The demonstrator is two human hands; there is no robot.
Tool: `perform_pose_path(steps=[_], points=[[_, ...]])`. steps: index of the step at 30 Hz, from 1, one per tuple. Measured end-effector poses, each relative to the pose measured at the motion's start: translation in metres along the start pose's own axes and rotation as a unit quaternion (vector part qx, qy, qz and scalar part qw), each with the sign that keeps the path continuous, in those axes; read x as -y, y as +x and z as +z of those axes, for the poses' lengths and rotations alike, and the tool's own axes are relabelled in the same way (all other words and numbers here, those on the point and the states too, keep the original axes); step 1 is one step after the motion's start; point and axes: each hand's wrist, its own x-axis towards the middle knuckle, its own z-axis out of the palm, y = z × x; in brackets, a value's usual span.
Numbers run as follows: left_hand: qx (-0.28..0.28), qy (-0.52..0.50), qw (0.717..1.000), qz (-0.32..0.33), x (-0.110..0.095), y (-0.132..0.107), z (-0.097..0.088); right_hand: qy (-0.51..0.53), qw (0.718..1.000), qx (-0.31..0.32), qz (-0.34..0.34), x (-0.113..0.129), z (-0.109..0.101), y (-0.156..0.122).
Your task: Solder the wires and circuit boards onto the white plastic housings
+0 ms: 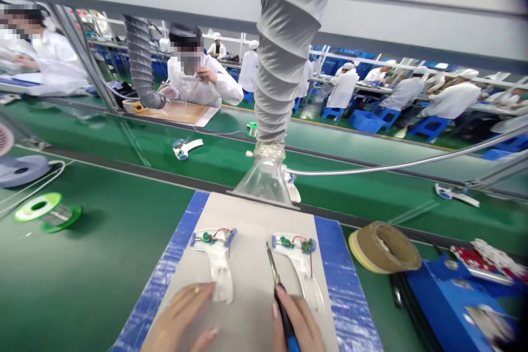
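Observation:
My right hand (297, 319) grips a soldering iron (282, 300), its tip pointing away from me, just left of a white plastic housing (300, 264). That housing carries small green circuit boards and red wires at its head. A second white housing (220, 269) of the same shape lies to the left, also with boards and wires showing. Beside its handle end is my left hand (183, 313), thumb and fingers apart, the fingertips at or very near the handle. Both housings rest on a pale board (251, 286) edged with blue tape.
A solder spool (49, 213) stands left. To the right are tape rolls (383, 247) and a blue device (457, 302). A clear fume hood (266, 179) hangs behind the board. Another housing (187, 147) lies on the green belt. A co-worker (202, 77) sits opposite.

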Motion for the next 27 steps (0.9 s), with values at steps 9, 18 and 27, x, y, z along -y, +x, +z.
perform_pose_path(steps=[9, 18, 27], points=[[0.017, -0.164, 0.983, -0.076, -0.031, 0.028, -0.011, 0.03, 0.995, 0.005, -0.098, -0.015, 0.015, -0.001], [-0.029, -0.062, 0.998, -0.007, -0.001, 0.024, -0.016, 0.003, 0.975, 0.204, -0.091, 0.011, 0.034, 0.004], [-0.068, -0.087, 0.991, -0.077, 0.003, 0.029, 0.0, 0.06, 0.98, 0.176, -0.072, -0.012, 0.032, 0.009]])
